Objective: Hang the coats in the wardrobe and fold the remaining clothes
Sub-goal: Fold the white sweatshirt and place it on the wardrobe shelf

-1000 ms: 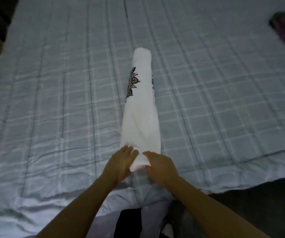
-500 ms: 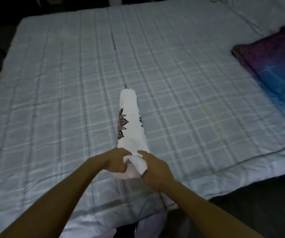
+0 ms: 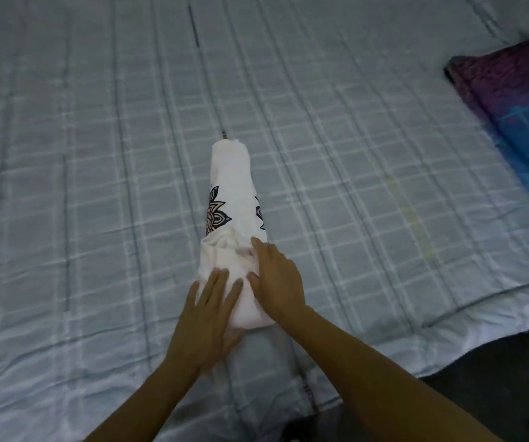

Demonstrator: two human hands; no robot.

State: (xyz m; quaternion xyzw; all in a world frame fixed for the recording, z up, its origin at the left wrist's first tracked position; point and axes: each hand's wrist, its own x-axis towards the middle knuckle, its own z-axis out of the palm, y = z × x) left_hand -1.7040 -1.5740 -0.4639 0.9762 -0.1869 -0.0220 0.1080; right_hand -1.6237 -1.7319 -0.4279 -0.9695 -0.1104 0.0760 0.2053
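Pressing down the near fold of the white garment (image 3: 231, 218) on the bed (image 3: 97, 154).

My left hand (image 3: 207, 317) and right hand (image 3: 277, 282) lie flat on its near end, grip wide, fingers straight, holding nothing. The garment is narrowed to a long strip pointing away from me, its near end turned over once; I judge more folds are left. In this dim light the purple-blue thing (image 3: 518, 100) at far right may be a pillow. No coats or wardrobe show.
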